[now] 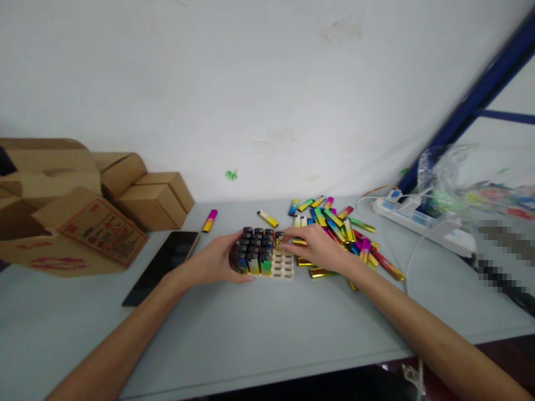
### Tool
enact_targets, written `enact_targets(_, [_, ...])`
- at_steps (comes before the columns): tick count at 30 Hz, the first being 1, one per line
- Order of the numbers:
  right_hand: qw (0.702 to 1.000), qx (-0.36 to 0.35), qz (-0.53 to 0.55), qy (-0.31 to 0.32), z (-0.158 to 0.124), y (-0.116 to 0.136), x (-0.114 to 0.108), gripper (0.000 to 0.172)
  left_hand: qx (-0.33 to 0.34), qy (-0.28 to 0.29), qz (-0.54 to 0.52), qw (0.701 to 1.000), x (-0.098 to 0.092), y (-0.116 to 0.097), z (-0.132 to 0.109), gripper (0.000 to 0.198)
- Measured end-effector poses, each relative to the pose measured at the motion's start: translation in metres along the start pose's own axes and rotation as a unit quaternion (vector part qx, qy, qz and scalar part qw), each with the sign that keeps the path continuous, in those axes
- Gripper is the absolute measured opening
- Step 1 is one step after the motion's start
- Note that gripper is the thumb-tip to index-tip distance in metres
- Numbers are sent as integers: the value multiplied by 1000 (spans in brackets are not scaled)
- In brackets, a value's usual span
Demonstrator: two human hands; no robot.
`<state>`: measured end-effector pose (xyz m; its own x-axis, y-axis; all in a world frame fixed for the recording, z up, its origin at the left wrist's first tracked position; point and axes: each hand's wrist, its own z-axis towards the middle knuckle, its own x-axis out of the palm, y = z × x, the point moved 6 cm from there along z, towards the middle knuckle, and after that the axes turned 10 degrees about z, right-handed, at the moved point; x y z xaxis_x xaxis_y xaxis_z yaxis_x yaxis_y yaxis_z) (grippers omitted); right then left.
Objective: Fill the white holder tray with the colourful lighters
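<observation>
Rows of black-topped, metallic-coloured lighters (253, 260) stand upright in a white holed tray (287, 268). Cupped round the left side of these rows, my left hand (216, 260) has its thumb along the front and its fingers behind, partly hidden. Over the back right of the tray, my right hand (316, 243) pinches a black-topped lighter (279, 236) at the end of the back row. Uncovered holes show in the tray's right part. To the right lies a heap of loose lighters (334, 223) in gold, green, blue, red and purple, partly behind my right hand.
A yellow lighter (268, 218) and a purple-and-yellow lighter (209, 221) lie behind the tray. On the left are a black tablet-like slab (164, 267), an open cardboard box (62, 234) and smaller cartons (152, 203). A power strip (424, 225) with cables and clear plastic lies right.
</observation>
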<state>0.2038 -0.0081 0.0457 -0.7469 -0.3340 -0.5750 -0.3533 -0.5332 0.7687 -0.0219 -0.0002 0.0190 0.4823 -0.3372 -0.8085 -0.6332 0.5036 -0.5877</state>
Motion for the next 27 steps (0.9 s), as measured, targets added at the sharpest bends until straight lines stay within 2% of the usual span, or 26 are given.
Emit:
enact_targets(2, [998, -1, 57, 23, 2, -2, -6, 33, 1, 2, 0, 1000, 0, -2, -1, 63])
enact_targets(4, [995, 7, 99, -10, 8, -9, -16, 40, 14, -3, 1, 1000, -1, -5, -2, 62])
enact_targets(6, [995, 22, 76, -60, 22, -20, -22, 41, 30, -15, 12, 999, -2, -6, -2, 64])
enact_targets(7, [996, 29, 35, -73, 31, -26, -22, 35, 33, -21, 19, 999, -2, -5, -2, 65])
enact_targets(10, [994, 50, -83, -55, 66, -40, -6, 18, 28, -33, 36, 998, -1, 0, -2, 66])
enact_targets(13, [981, 90, -172, -21, 99, -52, 13, 26, 26, -34, 35, 998, 0, 1, -2, 67])
enact_targets(17, [981, 99, -164, -9, 122, -55, 24, 13, 38, -30, 5, 999, 0, -4, -4, 72])
enact_targets(19, [986, 90, -142, -5, 122, -52, 19, 18, 36, -27, 0, 999, 0, -5, -4, 70])
enact_targets(22, [993, 78, -89, -3, 107, -42, 1, 20, 36, -28, 7, 999, 0, -4, -3, 65])
enact_targets(23, [996, 72, -54, -7, 98, -38, -6, 22, 38, -31, 11, 999, 0, -4, -3, 64])
enact_targets(24, [997, 62, 25, -22, 88, -33, -14, 24, 41, -35, 16, 998, 0, -3, -3, 65])
enact_targets(27, [982, 40, 179, -51, 52, -22, -32, 34, 45, -41, 27, 998, -1, 0, -1, 69])
